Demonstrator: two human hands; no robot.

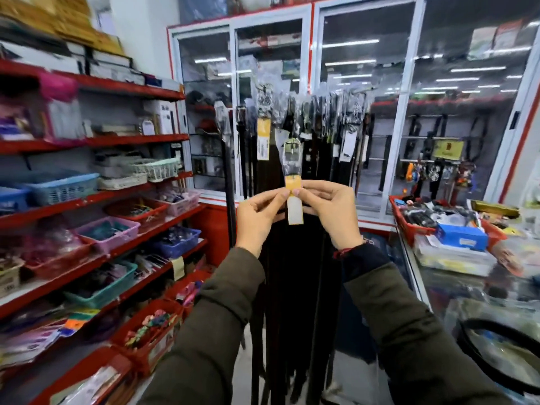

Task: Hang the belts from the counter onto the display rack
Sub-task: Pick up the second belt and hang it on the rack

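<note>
One belt (293, 159) was held upright at chest height by two hands, in front of the display rack (306, 133). Its yellow-and-white tag (294, 200) was pinched between thumb and forefinger of the left hand (258, 213) and of the right hand (331, 213); the remaining fingers were curled loosely. One silver buckle (291, 149) was seen above the tag. The strap below the hands could not be separated from the hanging belts (292, 287), whose number could not be counted through blur and overlap. One further dark belt (496, 355), coiled, was seen on the glass counter (438, 287), cut off by the right edge. Four red shelves (96, 141) of baskets were visible on the left, their contents indistinct.
</note>
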